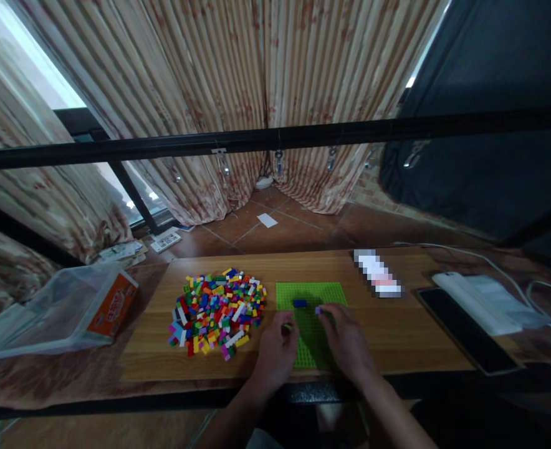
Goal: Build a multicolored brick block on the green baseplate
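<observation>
A green studded baseplate lies on the wooden board in front of me. One dark blue brick sits on its upper part. My right hand reaches over the plate's right side, thumb and finger pinching a small purple brick. At the plate's left edge is my left hand, its fingers curled in toward the thumb; whether something small is between them I cannot make out. Left of that hand spreads a pile of mixed coloured bricks.
A clear plastic box with an orange label stands at the left. On the right are a pixelated flat object, a dark phone, a white device and white cables. A black rail crosses beyond the wooden board.
</observation>
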Demonstrator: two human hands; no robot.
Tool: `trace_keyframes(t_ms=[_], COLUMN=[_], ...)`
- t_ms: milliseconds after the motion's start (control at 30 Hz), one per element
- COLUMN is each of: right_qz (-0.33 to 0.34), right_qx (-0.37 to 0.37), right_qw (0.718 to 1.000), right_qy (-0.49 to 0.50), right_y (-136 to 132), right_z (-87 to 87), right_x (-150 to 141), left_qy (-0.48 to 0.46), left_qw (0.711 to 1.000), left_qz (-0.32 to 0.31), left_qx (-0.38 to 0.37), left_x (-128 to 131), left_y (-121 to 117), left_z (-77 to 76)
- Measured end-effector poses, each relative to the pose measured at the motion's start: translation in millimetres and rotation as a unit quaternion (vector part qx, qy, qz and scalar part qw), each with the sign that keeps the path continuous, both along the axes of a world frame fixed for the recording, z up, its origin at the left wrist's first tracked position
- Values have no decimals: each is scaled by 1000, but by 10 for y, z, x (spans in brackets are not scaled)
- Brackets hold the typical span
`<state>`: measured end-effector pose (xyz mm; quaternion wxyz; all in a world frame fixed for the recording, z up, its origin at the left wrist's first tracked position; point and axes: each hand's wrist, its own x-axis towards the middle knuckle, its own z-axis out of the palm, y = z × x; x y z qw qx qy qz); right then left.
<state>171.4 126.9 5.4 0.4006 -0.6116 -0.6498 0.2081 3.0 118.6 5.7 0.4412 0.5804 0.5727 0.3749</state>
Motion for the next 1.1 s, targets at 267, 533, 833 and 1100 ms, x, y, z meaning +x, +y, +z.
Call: trace_keyframes(t_ms=[267, 533, 833, 1100], right_qz=[89, 108, 161, 160], right_qx=[7, 2, -16, -20], right_qw=[963, 953, 940, 979], right_qy=[-253, -284, -299, -128], right_y=[484, 530, 617, 668], right_z=[-121, -101, -15, -142], right_x=[54, 122, 79, 191], left_qy=[277, 333, 376, 426], left_qw=[948, 927, 909, 882], left_qz=[-84, -105, -115, -118], left_qx=[132, 138, 139, 162], left_x=[53, 81, 106, 141], left_y=[239, 267, 268, 251], left_z=[-75, -164, -164, -174])
